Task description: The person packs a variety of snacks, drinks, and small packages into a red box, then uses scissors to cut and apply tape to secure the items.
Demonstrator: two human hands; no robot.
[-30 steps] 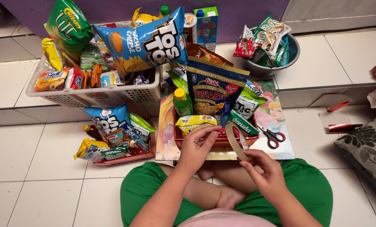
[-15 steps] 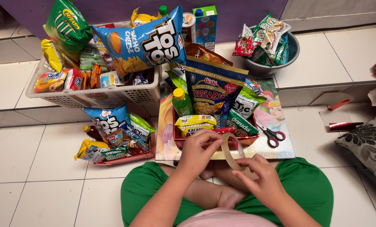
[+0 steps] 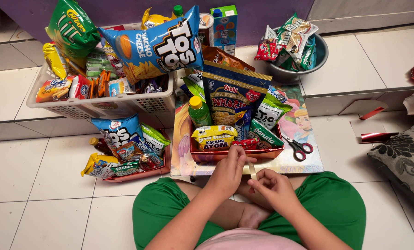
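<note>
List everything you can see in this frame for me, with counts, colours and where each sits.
red tray: one, red, before the knees, holding snack packs and a green bottle
tape strip: one, tan, between both hands
scissors: one, red-handled, right of tray
white basket: one, upper left, full of snacks
metal bowl: one, grey, upper right
cushion: one, floral, far right
left hand: pinching the strip
right hand: pinching the strip

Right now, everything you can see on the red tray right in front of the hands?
The red tray is a shallow, glossy rectangular box that looks foil-wrapped. It sits level on a picture board on the tiled floor. Packed upright inside are a dark blue popcorn bag, a green bottle with a yellow cap, a yellow nut packet and green snack packets. The left hand rests at its near rim.
</note>
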